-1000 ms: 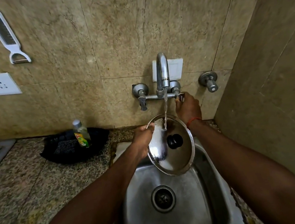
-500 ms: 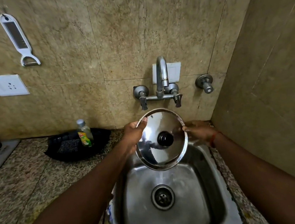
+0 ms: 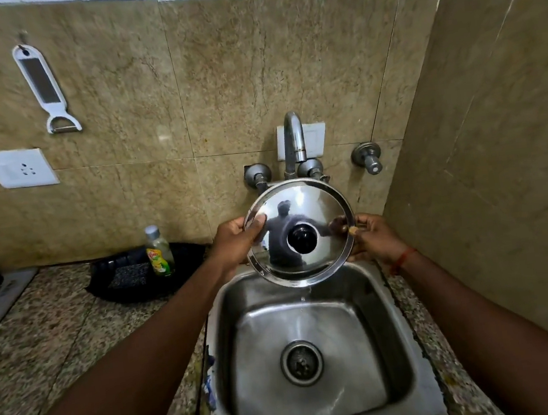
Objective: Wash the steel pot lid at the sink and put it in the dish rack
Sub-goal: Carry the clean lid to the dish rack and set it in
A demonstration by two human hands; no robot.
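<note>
The steel pot lid [image 3: 313, 202] is round and shiny with a black knob at its centre. It is held nearly upright over the back of the steel sink [image 3: 241, 318], its knob side facing me, just below the wall tap [image 3: 293, 139]. My left hand [image 3: 236, 246] grips its left rim with the thumb on the face. My right hand [image 3: 373, 236] holds the right rim. A drop of water falls from the lid's lower edge. No water runs from the tap. No dish rack is in view.
A black tray [image 3: 130, 287] with a scrubber and a bottle of dish liquid [image 3: 159, 252] sits on the granite counter [image 3: 40, 339] left of the sink. A peeler [image 3: 44, 87] and a socket [image 3: 19, 168] are on the tiled wall. A side wall stands close on the right.
The tap was running a second ago with my right hand on its valve; the water has stopped. My right hand came down onto the lid's right rim, and the lid rose and tilted upright.
</note>
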